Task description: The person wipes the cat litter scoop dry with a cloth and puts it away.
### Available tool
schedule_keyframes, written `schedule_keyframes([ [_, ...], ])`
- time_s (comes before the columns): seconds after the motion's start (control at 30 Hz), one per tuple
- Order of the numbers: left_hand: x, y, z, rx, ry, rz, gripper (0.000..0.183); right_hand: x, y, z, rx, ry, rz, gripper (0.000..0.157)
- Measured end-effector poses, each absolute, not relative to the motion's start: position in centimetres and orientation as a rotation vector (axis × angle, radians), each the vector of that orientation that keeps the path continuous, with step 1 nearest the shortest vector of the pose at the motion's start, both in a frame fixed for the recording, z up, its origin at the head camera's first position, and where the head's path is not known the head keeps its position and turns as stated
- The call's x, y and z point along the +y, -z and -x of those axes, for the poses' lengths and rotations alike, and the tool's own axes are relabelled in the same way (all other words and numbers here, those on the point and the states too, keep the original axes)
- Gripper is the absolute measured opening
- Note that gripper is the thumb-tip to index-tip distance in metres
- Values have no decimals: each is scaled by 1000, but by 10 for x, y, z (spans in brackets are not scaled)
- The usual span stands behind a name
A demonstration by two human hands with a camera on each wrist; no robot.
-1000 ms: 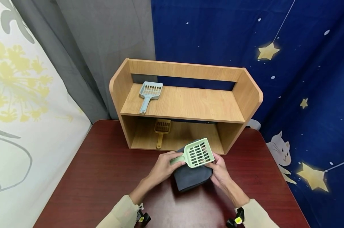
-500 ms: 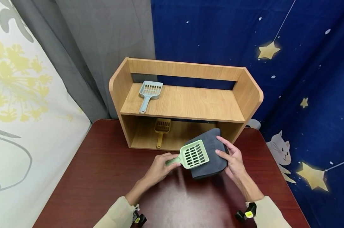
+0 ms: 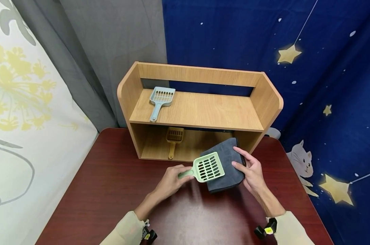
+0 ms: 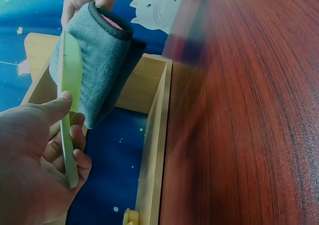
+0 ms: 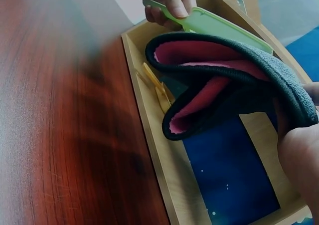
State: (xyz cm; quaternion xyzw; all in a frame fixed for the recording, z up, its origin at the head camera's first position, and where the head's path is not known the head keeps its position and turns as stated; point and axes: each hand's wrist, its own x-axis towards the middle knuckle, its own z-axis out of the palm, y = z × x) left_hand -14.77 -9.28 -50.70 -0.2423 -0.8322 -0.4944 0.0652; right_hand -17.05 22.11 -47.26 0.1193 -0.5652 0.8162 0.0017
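Observation:
My left hand (image 3: 170, 182) pinches the handle of a light green litter scoop (image 3: 208, 166), its slotted head pointing right. Thumb and fingers lie on either side of the handle in the left wrist view. A folded dark grey cloth (image 3: 227, 163) is gripped at its right edge by my right hand (image 3: 253, 173), thumb on top. Pink lining of the cloth (image 5: 204, 103) shows between its folds in the right wrist view. The scoop's head overlaps the cloth in the head view; whether they touch I cannot tell. Both are held above the table.
Behind the hands stands a two-tier wooden shelf (image 3: 200, 126) on a dark red table (image 3: 117, 197). A light blue litter scoop (image 3: 162, 97) lies at the left of the upper tier. On the lower tier lies a yellow-brown scoop (image 3: 174, 136). Curtains hang behind.
My right hand has moved right and up with the cloth, from beneath the scoop to its right side. The left hand with the green scoop has shifted slightly left.

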Motion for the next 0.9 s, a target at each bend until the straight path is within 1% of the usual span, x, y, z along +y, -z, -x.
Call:
schedule_keyframes([
  [0.3, -96, 506, 148, -2555, 1405, 755, 33, 223, 467, 171, -1921, -2350, -389, 60],
  [0.53, -98, 504, 150, -2629, 1195, 768, 32, 224, 453, 171, -2237, -1793, -481, 53],
  [0.73, -91, 502, 151, -2727, 942, 779, 29, 199, 453, 164, -2413, -1292, -572, 56],
  [0.9, -78, 500, 150, -2759, 839, 778, 28, 167, 464, 155, -2500, -1074, -612, 56],
])
